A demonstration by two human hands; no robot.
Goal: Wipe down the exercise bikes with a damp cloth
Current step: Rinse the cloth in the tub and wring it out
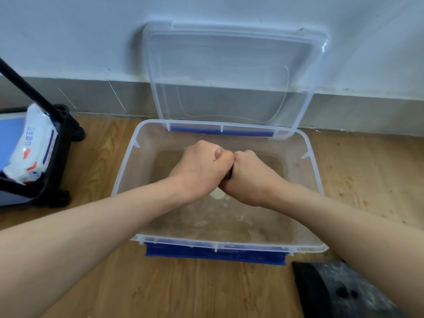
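Both hands, left (202, 168) and right (249, 177), fisted tight together around a dark, mostly hidden cloth (229, 174) over the water-filled clear bin (313, 171); likely risk: hard wringing splashing murky water onto the wooden floor (183, 290).

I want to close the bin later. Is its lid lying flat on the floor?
No, the clear lid stands on edge behind the bin, leaning against the wall.

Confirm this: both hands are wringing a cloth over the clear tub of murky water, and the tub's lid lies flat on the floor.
Not quite. In the head view the lid stands leaning against the wall behind the tub, not flat on the floor. The left hand and right hand are clenched together over the water.
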